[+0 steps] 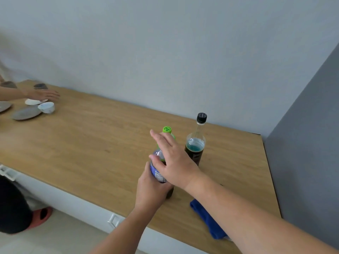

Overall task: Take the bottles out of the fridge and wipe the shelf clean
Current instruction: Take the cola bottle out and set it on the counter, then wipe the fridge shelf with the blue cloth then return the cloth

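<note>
- Green-capped bottle (166, 143): stood upright on the tabletop (95, 136), long axis vertical, directly ahead of both hands and partly hidden by them. Clear upper body, blue-and-white label lower down.
- Left hand (151, 189): wrapped around the lower body of the green-capped bottle from the near side, fingers closed on it. This hand is judged the one in charge of the bottle.
- Right hand (173, 160): open, fingers spread and extended, laid across the bottle's upper body; thumb seen at the left of the shoulder. Whether the palm presses on the bottle or only hovers against it cannot be told.
- Black-capped bottle (196, 143): upright just to the right of the first and a little farther back, part-filled with dark liquid, untouched. It stands close to the right hand's fingers; a sideways sweep could be expected to knock it.
- Blue cloth (207, 219): lying on the tabletop near the front edge, under the right forearm, well placed for the wiping step.
- Fridge and shelf: not in view, so wiping is judged not yet begun.
- Far left of tabletop: grey plates (26, 113), a white bowl (46, 107), and another person's hand (44, 95) over them; well apart, no obstruction.
</note>
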`<state>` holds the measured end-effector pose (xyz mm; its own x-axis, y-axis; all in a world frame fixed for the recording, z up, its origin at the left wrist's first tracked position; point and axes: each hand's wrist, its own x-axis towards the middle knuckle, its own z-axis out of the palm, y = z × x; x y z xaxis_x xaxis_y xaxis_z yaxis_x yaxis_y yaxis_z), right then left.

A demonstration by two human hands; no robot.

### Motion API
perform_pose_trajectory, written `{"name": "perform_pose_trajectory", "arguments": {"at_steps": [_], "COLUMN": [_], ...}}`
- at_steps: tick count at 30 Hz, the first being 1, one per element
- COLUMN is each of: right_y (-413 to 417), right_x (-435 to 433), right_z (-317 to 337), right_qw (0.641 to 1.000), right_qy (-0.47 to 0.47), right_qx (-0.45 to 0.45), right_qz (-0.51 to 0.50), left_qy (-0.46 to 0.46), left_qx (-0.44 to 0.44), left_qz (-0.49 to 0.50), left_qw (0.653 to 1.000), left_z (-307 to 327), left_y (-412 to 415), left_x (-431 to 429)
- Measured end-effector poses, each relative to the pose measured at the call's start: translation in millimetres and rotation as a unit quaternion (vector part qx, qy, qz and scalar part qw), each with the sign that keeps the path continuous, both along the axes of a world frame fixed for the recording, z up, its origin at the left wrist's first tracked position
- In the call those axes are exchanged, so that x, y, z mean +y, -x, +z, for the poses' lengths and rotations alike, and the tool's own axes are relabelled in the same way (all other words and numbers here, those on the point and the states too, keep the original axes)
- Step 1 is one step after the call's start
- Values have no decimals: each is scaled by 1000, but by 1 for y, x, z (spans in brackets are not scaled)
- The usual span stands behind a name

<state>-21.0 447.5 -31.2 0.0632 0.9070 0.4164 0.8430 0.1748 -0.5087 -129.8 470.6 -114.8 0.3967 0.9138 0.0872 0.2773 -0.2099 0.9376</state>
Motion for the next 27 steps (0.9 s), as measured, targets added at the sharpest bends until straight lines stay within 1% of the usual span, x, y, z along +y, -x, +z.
{"name": "perform_pose_trajectory", "arguments": {"at_steps": [2,4,6,7,8,9,11,12,13,14,15,16,19,21,23,27], "right_y": [-1,-8,-28,-42,-57,-73,-101,-113,-122,-129,-136,-140,-152,-156,-154,-146], "right_x": [-2,-15,-48,-70,-93,-117,-157,-168,-175,-178,-179,-176,-171,-173,-180,-196], "right_z": [7,11,5,-2,-13,-24,-52,-66,-79,-90,-100,-108,-131,-145,-157,-168], "right_qw": [999,998,996,993,992,990,967,948,929,914,901,891,870,866,878,905], "right_qy": [37,29,-17,-19,10,74,243,312,357,380,392,400,414,419,407,379], "right_qx": [23,50,59,57,51,42,-6,-47,-97,-146,-186,-214,-264,-270,-251,-191], "right_qz": [15,-4,-69,-98,-114,-114,-72,-45,-18,4,19,29,43,41,30,10], "left_qy": [3,-3,-64,-106,-144,-173,-210,-214,-210,-206,-204,-193,-147,-115,-107,-133], "left_qx": [7,21,79,94,93,84,80,101,146,207,273,325,442,511,553,563], "left_qz": [1,23,86,108,108,80,-35,-112,-193,-256,-290,-306,-314,-329,-336,-350], "left_qw": [1000,1000,991,984,979,978,974,965,947,921,894,874,827,786,755,736], "left_z": [-8,-16,-32,-40,-46,-50,-55,-57,-59,-59,-60,-61,-67,-72,-77,-79], "left_y": [-1,2,6,12,17,22,24,18,7,-9,-27,-44,-88,-105,-110,-105], "left_x": [7,5,-9,-23,-41,-59,-94,-106,-116,-122,-127,-127,-118,-116,-118,-126]}}
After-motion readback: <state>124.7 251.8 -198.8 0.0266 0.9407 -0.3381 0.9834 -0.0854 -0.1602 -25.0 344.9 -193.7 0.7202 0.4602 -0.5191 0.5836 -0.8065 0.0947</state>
